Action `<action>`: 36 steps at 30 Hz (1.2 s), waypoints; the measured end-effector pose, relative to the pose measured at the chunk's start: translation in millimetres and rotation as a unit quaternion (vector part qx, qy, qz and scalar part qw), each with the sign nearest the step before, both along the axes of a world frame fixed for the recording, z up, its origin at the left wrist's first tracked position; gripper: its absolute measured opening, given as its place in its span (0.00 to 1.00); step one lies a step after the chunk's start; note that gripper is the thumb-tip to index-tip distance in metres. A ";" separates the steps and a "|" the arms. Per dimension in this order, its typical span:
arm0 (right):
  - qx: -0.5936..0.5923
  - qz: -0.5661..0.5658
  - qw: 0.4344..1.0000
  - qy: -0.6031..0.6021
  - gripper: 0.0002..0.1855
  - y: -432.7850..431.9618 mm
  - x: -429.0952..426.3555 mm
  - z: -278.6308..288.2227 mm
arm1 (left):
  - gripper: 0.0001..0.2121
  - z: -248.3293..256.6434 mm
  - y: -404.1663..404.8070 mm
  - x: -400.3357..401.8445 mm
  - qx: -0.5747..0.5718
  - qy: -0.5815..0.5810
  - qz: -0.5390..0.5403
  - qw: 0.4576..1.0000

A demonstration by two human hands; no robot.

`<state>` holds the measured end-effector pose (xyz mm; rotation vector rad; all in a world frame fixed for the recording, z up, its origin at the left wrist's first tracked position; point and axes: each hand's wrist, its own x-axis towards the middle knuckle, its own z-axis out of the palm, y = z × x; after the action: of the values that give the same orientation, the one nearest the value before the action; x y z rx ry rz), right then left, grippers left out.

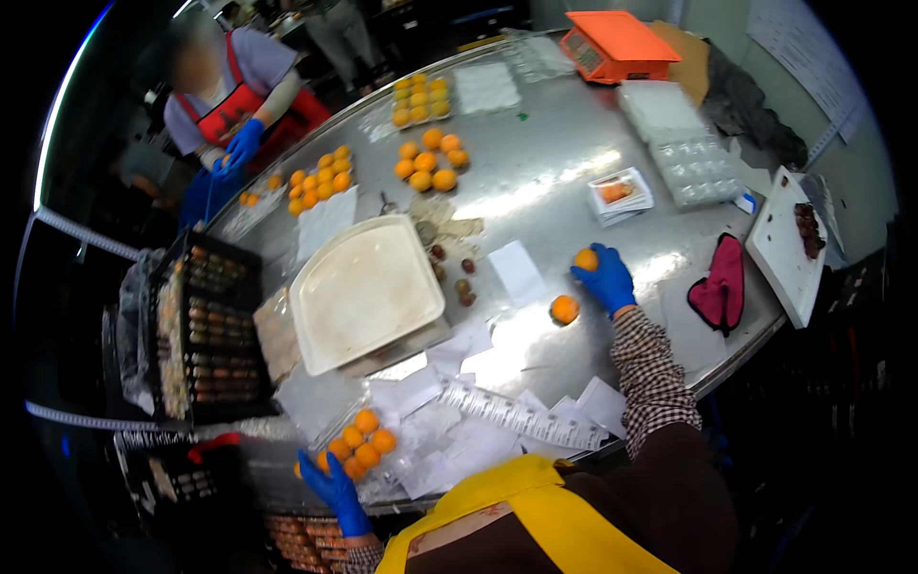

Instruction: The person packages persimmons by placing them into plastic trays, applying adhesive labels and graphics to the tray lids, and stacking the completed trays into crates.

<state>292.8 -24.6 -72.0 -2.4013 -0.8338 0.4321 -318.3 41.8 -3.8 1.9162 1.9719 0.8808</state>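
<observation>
Blue gloves cover both hands. My right hand (608,280) has its fingers around an orange fruit (585,260) on the steel table. Another orange fruit (565,309) lies just below that hand, towards me. At the lower left, my left hand (333,491) is at a clear tray of orange fruits (367,455), thumb and fingers spread; whether it grips a fruit there is unclear. A loose group of orange fruits (423,161) sits farther back on the table.
A cream plastic tray (369,290) stands left of centre. Loose papers and a label strip (523,416) lie along the near edge. An orange scale (620,43) and stacked clear trays (692,165) are at the back right. A co-worker (240,107) stands across, beyond a black crate (215,330).
</observation>
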 end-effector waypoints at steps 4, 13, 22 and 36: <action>0.012 0.017 0.999 0.034 0.34 -2.4 -0.9 1.5 | 0.28 1.0 -10.9 -0.4 -0.023 0.020 0.012 0.999; 0.202 -0.007 0.974 -0.099 0.29 -14.7 107.1 56.6 | 0.32 55.6 -15.0 93.9 0.035 0.204 -0.093 0.974; -0.144 -0.029 0.965 -0.219 0.22 -10.6 256.1 33.5 | 0.34 45.8 -32.4 196.4 -0.016 0.126 -0.339 0.932; -0.139 -0.023 0.892 -0.429 0.05 1.8 274.1 91.5 | 0.29 20.9 -50.4 221.2 -0.081 0.034 -0.301 0.950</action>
<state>566.9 -22.7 19.4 -2.8802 -1.1157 -0.6394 -97.1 -8.6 17.1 2.2666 1.2971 0.4696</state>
